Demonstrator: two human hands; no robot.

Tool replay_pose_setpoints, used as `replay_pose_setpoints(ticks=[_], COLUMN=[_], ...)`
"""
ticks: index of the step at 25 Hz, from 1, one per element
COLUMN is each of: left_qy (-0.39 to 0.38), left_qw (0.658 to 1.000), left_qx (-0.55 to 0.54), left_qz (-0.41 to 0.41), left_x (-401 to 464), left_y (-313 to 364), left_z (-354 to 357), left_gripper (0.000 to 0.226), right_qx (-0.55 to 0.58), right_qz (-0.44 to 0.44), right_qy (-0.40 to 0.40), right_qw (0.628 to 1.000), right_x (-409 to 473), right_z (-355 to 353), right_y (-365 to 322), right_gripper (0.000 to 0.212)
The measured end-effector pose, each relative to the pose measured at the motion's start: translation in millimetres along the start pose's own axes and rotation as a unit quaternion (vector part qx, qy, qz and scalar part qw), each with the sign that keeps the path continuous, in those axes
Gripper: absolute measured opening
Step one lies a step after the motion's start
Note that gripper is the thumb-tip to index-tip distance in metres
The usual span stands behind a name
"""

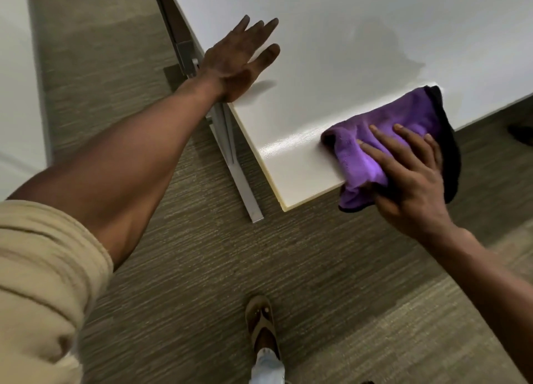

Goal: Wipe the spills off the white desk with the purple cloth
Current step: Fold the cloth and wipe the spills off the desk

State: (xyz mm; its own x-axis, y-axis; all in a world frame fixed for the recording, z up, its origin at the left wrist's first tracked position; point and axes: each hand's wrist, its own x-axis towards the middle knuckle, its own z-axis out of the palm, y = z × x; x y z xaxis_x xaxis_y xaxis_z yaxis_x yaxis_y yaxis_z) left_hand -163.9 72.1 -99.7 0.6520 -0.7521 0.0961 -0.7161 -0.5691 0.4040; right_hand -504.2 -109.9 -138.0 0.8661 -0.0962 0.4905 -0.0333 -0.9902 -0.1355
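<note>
- The white bench (331,37) fills the frame from 11 to 3 o'clock; its near corner juts toward me at about 5 o'clock of centre, with carpet floor (202,268) open below and to both sides of it.
- The bench's left edge runs up toward 12 o'clock beside a grey metal leg (233,164); its front edge runs off toward 3 o'clock.
- Bare bench surface lies between my two hands and beyond them toward 1 o'clock.
- A faint dull smear (383,46) shows on the bench at 1 o'clock; I cannot tell whether it is wet or only a shadow.
- The purple cloth (403,129) sits on the front edge near the corner, bunched, its lower part hanging off the bench and partly hidden under my palm.
- My right hand (412,181) presses the cloth, fingers spread over it toward 11 o'clock while the thumb tucks under the hanging part, so the grip grasps the cloth.
- My left hand (239,60) rests flat on the left edge, fingers straight toward 1 o'clock, grip released, arm stretched out.
- A sandalled foot (262,326) stands on the carpet at 6 o'clock.
</note>
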Motion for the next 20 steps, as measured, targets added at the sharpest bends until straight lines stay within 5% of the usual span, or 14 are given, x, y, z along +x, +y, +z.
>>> replay_pose_setpoints(ticks=[5,8,13,20], left_qy=[-0.007,-0.007,0.007,-0.011], left_qw=[1.000,1.000,1.000,1.000], left_qx=[0.007,0.010,-0.001,0.009], left_qz=[-0.002,0.003,-0.002,-0.007], left_x=[1,0,2,4], left_y=[2,1,-1,1], left_z=[-1,-1,2,-1], left_gripper=[0.069,0.068,0.069,0.070], right_qx=[0.090,0.096,0.060,0.128], right_qz=[-0.068,-0.100,0.003,-0.070], right_qy=[-0.002,-0.030,-0.027,-0.035], right_qw=[0.994,0.990,0.998,0.989], right_x=[4,13,9,9], right_z=[29,17,-4,31], right_y=[-73,-40,8,-84], right_gripper=[0.050,0.050,0.067,0.062])
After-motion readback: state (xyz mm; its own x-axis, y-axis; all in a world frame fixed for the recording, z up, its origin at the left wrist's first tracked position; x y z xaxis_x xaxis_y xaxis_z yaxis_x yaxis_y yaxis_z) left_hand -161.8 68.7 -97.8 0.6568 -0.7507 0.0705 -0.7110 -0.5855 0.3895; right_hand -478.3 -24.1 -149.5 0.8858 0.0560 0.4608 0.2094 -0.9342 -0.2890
